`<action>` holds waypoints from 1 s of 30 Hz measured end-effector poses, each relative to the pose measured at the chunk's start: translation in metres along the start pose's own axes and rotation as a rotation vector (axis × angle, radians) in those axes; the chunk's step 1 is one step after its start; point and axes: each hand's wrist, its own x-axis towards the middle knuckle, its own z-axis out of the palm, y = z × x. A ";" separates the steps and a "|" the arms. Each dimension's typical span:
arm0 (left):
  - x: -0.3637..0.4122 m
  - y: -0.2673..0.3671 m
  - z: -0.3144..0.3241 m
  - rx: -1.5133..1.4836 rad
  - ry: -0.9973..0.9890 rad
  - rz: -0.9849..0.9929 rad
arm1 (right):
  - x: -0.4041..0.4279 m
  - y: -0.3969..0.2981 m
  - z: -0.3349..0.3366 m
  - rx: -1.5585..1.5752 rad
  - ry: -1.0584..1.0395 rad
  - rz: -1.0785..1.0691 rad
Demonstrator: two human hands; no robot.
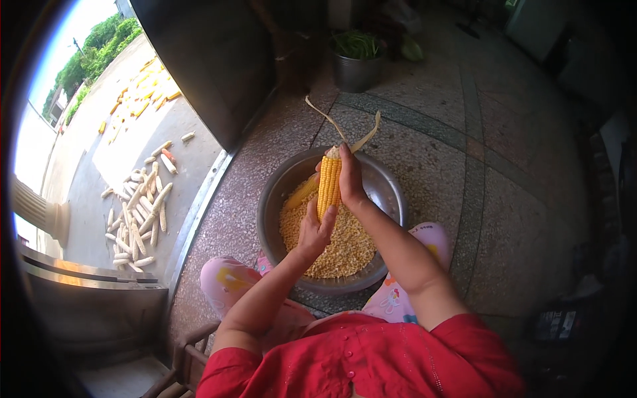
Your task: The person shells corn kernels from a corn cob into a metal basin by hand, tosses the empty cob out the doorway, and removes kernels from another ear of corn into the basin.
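A yellow ear of corn [329, 181] is held upright between my two hands above a wide metal basin [396, 199]. My left hand [316, 231] grips its lower end, thumb along the front. My right hand [351, 174] wraps the upper right side near the pale butt, and two dry husk strips [367, 135] stick out beyond it. Loose corn kernels [343, 253] fill much of the basin. Another yellow ear of corn [302, 193] lies on the kernels at the basin's left side, partly hidden behind my left hand and the held ear.
Bare corncobs [142, 214] lie in a heap outside the doorway, left of the metal threshold [199, 219]. Farther out, yellow ears [144, 92] are spread on sunlit ground. A metal bucket [357, 72] of green leaves stands ahead. A wooden chair [194, 348] is at lower left.
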 end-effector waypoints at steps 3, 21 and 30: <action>-0.002 0.008 0.000 -0.143 -0.023 0.012 | -0.003 -0.007 0.001 -0.096 -0.042 -0.128; -0.006 -0.004 -0.004 0.030 -0.181 -0.095 | 0.002 -0.011 -0.021 -0.072 -0.025 -0.046; -0.006 0.003 -0.013 -0.588 -0.395 -0.321 | 0.007 -0.013 -0.043 -0.151 -0.279 0.024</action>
